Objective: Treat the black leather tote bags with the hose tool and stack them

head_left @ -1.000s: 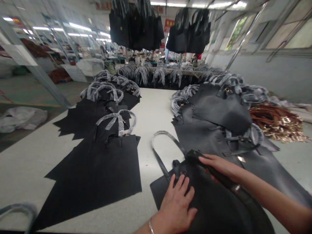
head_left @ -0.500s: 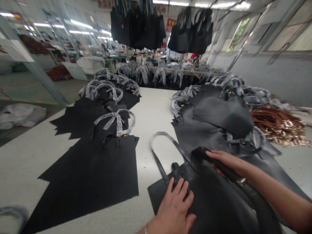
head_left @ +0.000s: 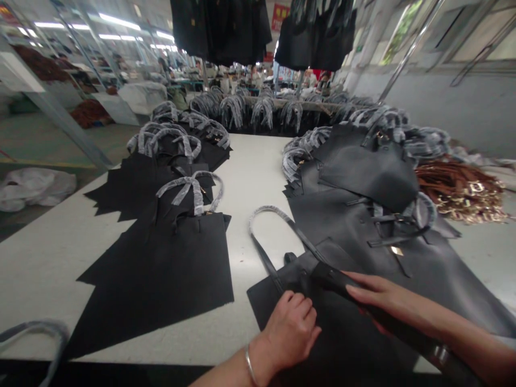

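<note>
A black leather tote bag [head_left: 264, 301] lies flat before me, its plastic-wrapped handle [head_left: 271, 208] looping away over the white table. My left hand [head_left: 293, 325], with a silver bangle at the wrist, rests on the bag below the handle base. Its fingers are curled under, and whatever they pinch is hidden. My right hand [head_left: 371, 293] is wrapped round a black vacuum-type nozzle [head_left: 332, 279] with a metal-banded tube running down to the lower right. The nozzle's tip is over the bag's upper part; whether it touches the leather I cannot tell.
Black bags [head_left: 181, 269] are stacked and fanned out on the left of the white table [head_left: 250, 177]. More black bags [head_left: 371, 166] pile up at the right, beside brown straps with gold buckles [head_left: 471, 191]. Bags [head_left: 221, 32] hang overhead beyond the far edge.
My left hand has gone from spread flat on the bag to curled fingers. The nozzle in my right hand has moved down and tilted lower. The camera view has dipped slightly.
</note>
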Motion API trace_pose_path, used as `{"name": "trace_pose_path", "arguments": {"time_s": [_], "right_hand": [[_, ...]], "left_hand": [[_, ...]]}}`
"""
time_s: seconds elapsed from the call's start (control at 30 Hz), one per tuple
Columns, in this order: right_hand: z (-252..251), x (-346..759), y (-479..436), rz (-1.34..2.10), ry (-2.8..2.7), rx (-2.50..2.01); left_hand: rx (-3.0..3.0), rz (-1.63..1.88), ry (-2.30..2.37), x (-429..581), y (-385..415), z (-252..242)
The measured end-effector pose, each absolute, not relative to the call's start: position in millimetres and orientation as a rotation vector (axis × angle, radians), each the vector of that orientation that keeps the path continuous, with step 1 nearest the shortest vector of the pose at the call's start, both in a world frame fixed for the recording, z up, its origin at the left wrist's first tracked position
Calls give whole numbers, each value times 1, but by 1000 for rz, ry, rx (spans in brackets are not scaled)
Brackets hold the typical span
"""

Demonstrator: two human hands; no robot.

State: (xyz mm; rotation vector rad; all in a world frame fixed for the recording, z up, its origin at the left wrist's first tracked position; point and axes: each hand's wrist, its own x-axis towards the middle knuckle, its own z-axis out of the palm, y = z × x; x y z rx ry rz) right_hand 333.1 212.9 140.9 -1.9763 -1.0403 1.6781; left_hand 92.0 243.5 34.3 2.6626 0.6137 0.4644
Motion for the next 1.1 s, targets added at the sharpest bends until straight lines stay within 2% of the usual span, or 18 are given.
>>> {"name": "trace_pose_path", "arguments": {"time_s": [0.2, 0.37, 0.47, 0.6, 0.7, 0.9, 1.1], "right_hand": [[123, 307, 222, 1753, -1061, -1907], [127, 296, 239, 1515, -1039, -1827], [132, 298, 233, 1533, -1075, -1852], [129, 306, 217, 1595, -992, -1942], [122, 311, 211, 1668, -893, -1921], [115, 305, 229, 1719, -905, -1849], [114, 293, 251, 1619, -1009, -1755]], "left_hand": [[2734, 423, 615, 94, 240, 30], [2682, 464, 607, 89, 238, 28], [2594, 572, 634, 79, 236, 27], [2394, 690, 1249, 68, 242, 29], [2230, 619, 1562, 67, 255, 31], [2259, 546, 1450, 66, 269, 34], [2248, 552, 1445, 63, 270, 32]]}}
